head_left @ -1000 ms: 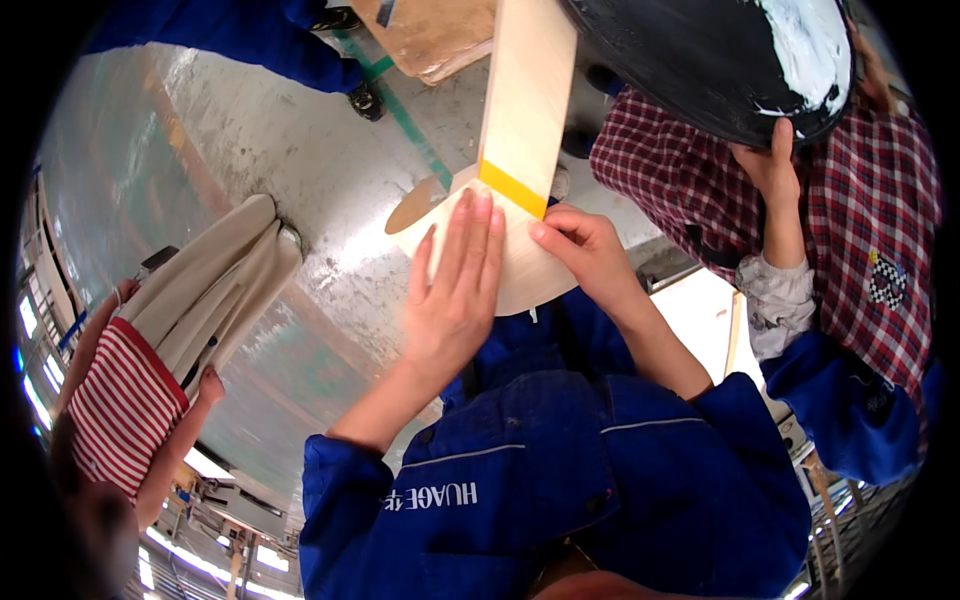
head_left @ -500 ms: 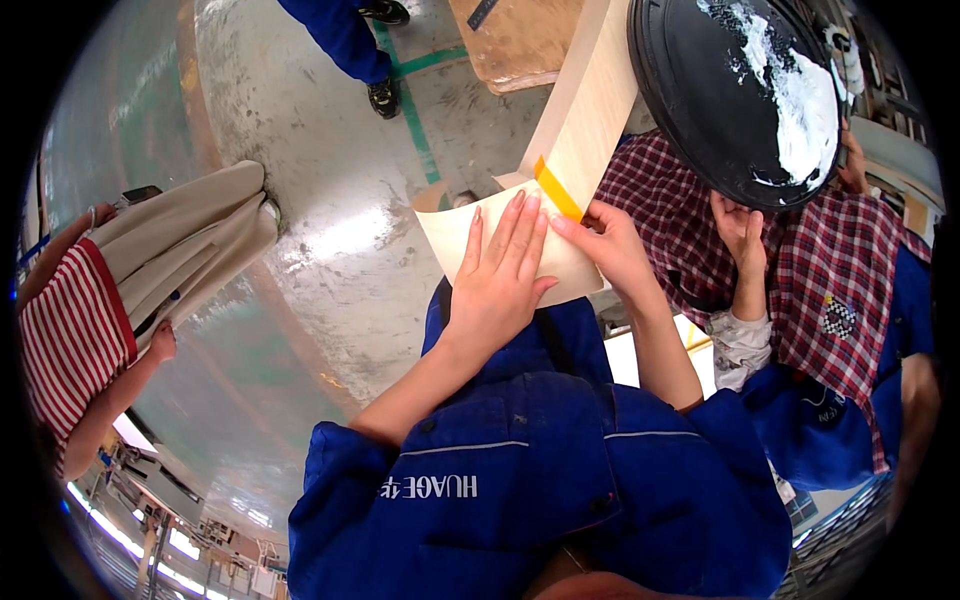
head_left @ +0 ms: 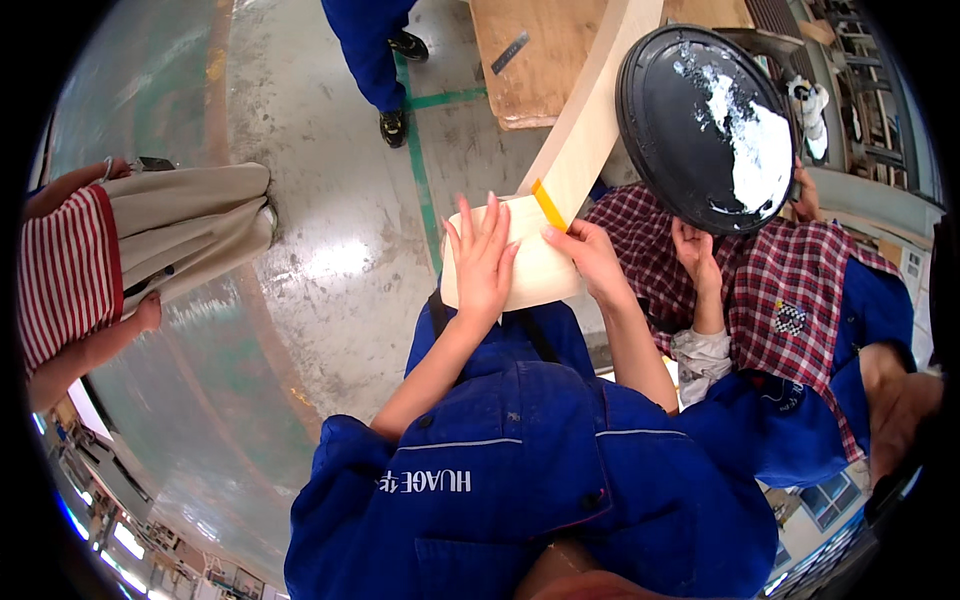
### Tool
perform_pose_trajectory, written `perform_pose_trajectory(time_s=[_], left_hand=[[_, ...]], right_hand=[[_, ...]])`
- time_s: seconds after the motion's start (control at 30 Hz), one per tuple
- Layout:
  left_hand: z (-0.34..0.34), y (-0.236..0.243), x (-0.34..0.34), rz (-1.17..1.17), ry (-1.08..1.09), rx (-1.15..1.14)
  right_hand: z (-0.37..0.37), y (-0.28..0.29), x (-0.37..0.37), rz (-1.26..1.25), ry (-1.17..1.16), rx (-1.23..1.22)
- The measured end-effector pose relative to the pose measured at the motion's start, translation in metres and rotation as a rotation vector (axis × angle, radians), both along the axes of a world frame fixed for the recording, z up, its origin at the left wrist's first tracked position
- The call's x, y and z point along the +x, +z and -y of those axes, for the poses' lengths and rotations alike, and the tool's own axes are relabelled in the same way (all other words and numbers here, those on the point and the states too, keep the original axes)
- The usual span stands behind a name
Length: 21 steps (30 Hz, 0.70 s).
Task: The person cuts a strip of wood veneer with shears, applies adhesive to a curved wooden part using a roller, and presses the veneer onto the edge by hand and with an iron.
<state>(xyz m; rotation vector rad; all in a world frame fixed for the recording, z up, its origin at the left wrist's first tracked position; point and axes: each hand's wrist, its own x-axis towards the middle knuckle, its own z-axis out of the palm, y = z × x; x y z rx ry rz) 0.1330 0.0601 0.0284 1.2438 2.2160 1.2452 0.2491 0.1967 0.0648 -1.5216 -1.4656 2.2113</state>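
Observation:
A pale wood-veneer sheet (head_left: 535,275) lies over the near end of a long light wooden piece (head_left: 588,135). An orange-yellow strip (head_left: 548,206) crosses the wood at the sheet's far edge. My left hand (head_left: 482,262) rests on the sheet's left part, fingers spread and palm down, the fingertips near its far left corner. My right hand (head_left: 598,262) pinches the sheet's right edge by the strip, thumb on top; its other fingers are partly hidden underneath.
At right, a person in a checked apron (head_left: 780,300) holds a black round lid (head_left: 670,140) smeared with white paste. A brown board (head_left: 540,60) with a small dark ruler (head_left: 510,53) lies beyond. Another person in a striped top (head_left: 65,270) stands left; blue trouser legs (head_left: 370,45) show ahead.
My left hand has slid left across the sheet and its fingers have spread. The sheet's left edge, flared outward before, now lies down. My right hand keeps its pinch on the right edge.

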Motion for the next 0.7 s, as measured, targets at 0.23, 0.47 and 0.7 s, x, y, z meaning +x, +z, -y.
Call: perform_pose_trajectory(time_s=[0.23,0.47,0.7], left_hand=[[0.002,0.011,0.003,-0.188,-0.008,-0.256],[0.009,0.009,0.014,0.097,0.231,-0.047],[0.006,0.042,0.017,-0.465,-0.221,-0.131]], right_hand=[[-0.003,-0.005,0.001,-0.038,0.003,-0.04],[-0.002,-0.009,0.005,-0.082,0.001,-0.032],[-0.002,-0.012,0.002,-0.125,0.0,-0.025]])
